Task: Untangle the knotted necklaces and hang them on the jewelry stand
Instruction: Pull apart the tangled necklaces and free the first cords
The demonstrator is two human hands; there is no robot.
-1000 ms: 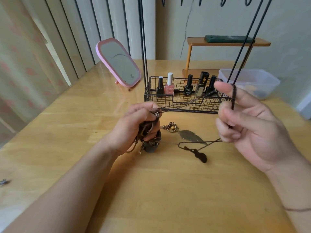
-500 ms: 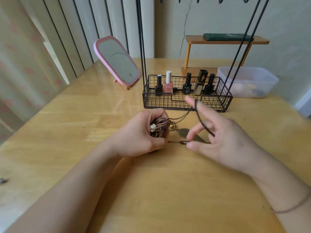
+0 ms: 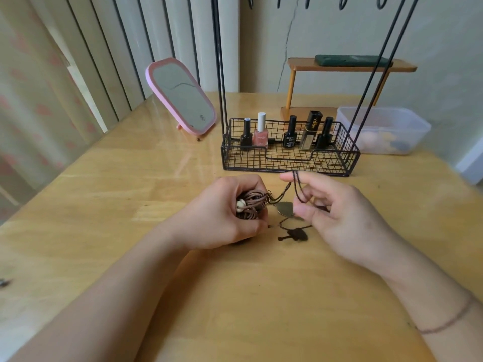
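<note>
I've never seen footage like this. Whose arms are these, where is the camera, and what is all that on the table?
There is no machine here: a person wears a wide-angle camera on the head, looking down at their own two hands. The left hand grips a bundle of tangled brown necklace cords. The right hand has a thin dark cord looped over its forefinger. Between them a leaf-shaped pendant lies on the wooden table. Behind stands the black wire jewelry stand, its basket holding nail polish bottles. A pink mirror, a clear plastic box and a small wooden shelf stand nearby.
</note>
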